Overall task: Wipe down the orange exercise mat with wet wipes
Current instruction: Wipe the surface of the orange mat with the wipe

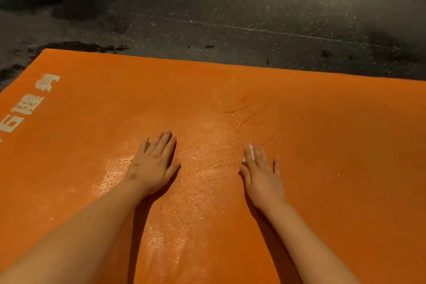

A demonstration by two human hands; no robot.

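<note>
Pressing the wet wipe (250, 153) under the straight fingers of my right hand (262, 175), I judge it limp, better pinned than pinched; my left hand (153, 163) lies flat, empty, on the soft orange mat (322, 145) spread on the floor (230, 7).

— Is there any writing to read here?

— Only on the orange mat (299, 145). A row of pale printed characters (34, 104) runs along its left end, toward the far corner.

— What do they say?

— It's hard to tell. They lie sideways to the camera and the print is patchy. They look Chinese, and the two farthest may be 健身, but I can't be sure.

— And the nearer ones?

— One is a boxy shape I can't make out, and the next is cut off by the picture's left edge.
</note>
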